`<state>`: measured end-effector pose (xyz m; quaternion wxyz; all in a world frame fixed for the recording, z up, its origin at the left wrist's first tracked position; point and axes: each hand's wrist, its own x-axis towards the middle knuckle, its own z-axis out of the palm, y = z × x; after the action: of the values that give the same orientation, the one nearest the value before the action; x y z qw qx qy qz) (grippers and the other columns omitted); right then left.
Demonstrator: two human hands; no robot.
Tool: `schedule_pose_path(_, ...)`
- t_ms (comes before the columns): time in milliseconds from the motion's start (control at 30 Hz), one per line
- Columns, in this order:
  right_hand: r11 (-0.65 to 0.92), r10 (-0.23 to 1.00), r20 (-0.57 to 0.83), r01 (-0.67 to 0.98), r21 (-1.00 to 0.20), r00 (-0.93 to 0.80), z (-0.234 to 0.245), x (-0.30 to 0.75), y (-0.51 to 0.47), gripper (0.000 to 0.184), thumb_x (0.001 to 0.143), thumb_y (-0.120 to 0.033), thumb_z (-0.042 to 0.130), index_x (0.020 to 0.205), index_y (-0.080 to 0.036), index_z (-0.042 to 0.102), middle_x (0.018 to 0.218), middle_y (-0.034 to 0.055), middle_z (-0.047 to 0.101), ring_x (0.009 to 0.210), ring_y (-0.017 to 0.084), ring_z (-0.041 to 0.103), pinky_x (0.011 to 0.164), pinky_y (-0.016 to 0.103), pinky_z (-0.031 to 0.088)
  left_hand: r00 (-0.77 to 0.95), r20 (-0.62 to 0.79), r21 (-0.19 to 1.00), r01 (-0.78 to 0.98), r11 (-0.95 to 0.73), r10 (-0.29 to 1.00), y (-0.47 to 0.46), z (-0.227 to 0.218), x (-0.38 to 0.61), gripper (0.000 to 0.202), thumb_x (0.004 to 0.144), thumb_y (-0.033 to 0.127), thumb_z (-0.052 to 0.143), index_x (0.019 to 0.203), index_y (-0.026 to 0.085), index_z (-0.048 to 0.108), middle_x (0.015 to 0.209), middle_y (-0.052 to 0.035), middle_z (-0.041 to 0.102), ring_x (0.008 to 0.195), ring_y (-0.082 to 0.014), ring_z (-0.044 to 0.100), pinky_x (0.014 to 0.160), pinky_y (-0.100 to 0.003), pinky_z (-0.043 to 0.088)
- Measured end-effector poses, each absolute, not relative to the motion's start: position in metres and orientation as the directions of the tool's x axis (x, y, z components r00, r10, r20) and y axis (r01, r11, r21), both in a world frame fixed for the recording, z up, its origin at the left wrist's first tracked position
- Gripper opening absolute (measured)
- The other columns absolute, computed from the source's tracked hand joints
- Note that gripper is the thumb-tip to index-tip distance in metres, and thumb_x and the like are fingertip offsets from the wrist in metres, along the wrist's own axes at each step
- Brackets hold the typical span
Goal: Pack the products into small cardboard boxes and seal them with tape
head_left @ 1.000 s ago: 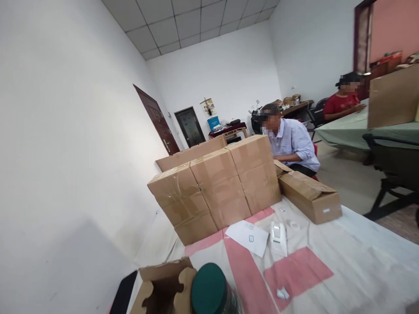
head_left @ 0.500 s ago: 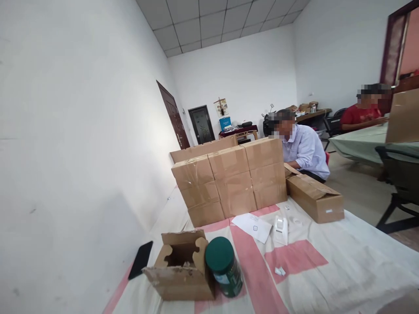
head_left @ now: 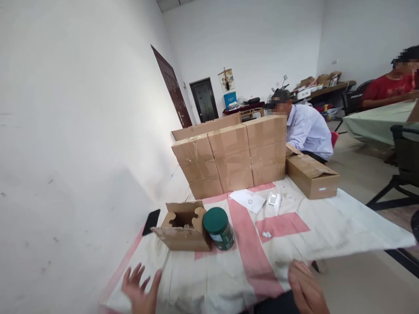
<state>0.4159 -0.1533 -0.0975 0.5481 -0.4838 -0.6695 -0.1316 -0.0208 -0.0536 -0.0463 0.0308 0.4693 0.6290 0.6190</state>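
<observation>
Over the near left part of the cloth, my left hand (head_left: 141, 290) is raised with fingers spread, holding nothing. My right hand (head_left: 306, 287) is at the cloth's near edge, its fingers curled and pressed together; whether anything is inside them is hidden. Beyond my left hand stands an open cardboard box (head_left: 183, 239) with its flaps up and a notched cardboard insert inside. A green jar (head_left: 218, 229) with a dark green lid stands upright against the box's right side. Neither hand touches the box or the jar.
Taped cartons (head_left: 233, 159) are stacked across the far side. A long box (head_left: 312, 176) sits to their right. A black phone (head_left: 151, 222), a white paper (head_left: 248, 200), a small white device (head_left: 274, 201) and scraps lie on the cloth. A person in a pale shirt (head_left: 309, 128) sits beyond.
My view has tipped downward, so the table things sit higher in the picture. Both my hands have come into view at the near edge. The box and jar stand as before.
</observation>
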Motion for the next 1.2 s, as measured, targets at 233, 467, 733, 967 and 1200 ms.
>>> schedule_pose_path(233, 0.461, 0.557, 0.831, 0.829, -0.316, 0.007, -0.151, 0.399, -0.111, 0.027, 0.092, -0.009, 0.046, 0.068, -0.019, 0.053, 0.070, 0.0030, 0.055, 0.073, 0.019, 0.049, 0.070, 0.036, 0.039, -0.059, 0.890, 0.239, 0.905, -0.351, 0.452, -0.022, -0.018, 0.070, 0.099, 0.073, 0.051, 0.080, 0.150, 0.017, 0.029, 0.154, -0.0252, 0.034, 0.144, -0.0437, 0.034, 0.115, -0.063, 0.031)
schedule_pose_path(467, 0.511, 0.600, 0.800, 0.773, -0.377, -0.007, -0.159, 0.402, -0.115, 0.027, 0.093, -0.007, 0.047, 0.067, -0.017, 0.050, 0.070, 0.0026, 0.049, 0.075, 0.018, 0.042, 0.073, 0.036, 0.032, -0.040, 0.675, 0.289, 0.933, -0.214, 0.737, -0.033, 0.007, 0.087, 0.066, 0.091, 0.033, 0.053, 0.153, 0.022, 0.034, 0.119, -0.0118, 0.063, 0.096, -0.0266, 0.061, 0.080, -0.038, 0.052)
schedule_pose_path(733, 0.618, 0.600, 0.799, 0.657, -0.432, -0.039, -0.150, 0.421, -0.122, 0.030, 0.095, -0.006, 0.046, 0.068, -0.018, 0.045, 0.069, 0.0014, 0.045, 0.074, 0.017, 0.040, 0.072, 0.034, 0.035, -0.312, 0.632, 0.571, 0.807, -0.153, 0.709, -0.029, 0.004, 0.110, 0.040, 0.082, 0.040, 0.059, 0.115, 0.018, 0.068, 0.104, -0.0069, 0.048, 0.078, -0.0178, 0.060, 0.087, -0.039, 0.053)
schedule_pose_path(967, 0.585, 0.630, 0.776, 0.675, -0.450, -0.029, -0.147, 0.421, -0.120, 0.031, 0.097, -0.008, 0.042, 0.068, -0.018, 0.047, 0.069, 0.0007, 0.048, 0.072, 0.016, 0.046, 0.071, 0.033, 0.037, -0.530, 0.506, 0.745, 0.666, -0.035, 0.680, -0.032, 0.005, 0.114, 0.040, 0.077, 0.057, 0.056, 0.090, 0.019, 0.062, 0.104, -0.0110, 0.053, 0.109, -0.0308, 0.055, 0.093, -0.046, 0.051)
schedule_pose_path(1200, 0.521, 0.546, 0.831, 0.819, -0.240, -0.103, -0.175, 0.420, -0.104, 0.026, 0.090, -0.005, 0.046, 0.069, -0.019, 0.051, 0.068, 0.0006, 0.055, 0.069, 0.017, 0.055, 0.072, 0.033, 0.043, -0.517, 0.254, 0.892, 0.452, 0.009, 0.817, -0.019, -0.036, 0.066, 0.053, 0.060, 0.067, 0.069, 0.080, 0.023, 0.047, 0.076, -0.0001, 0.059, 0.084, -0.0298, 0.067, 0.080, -0.041, 0.051)
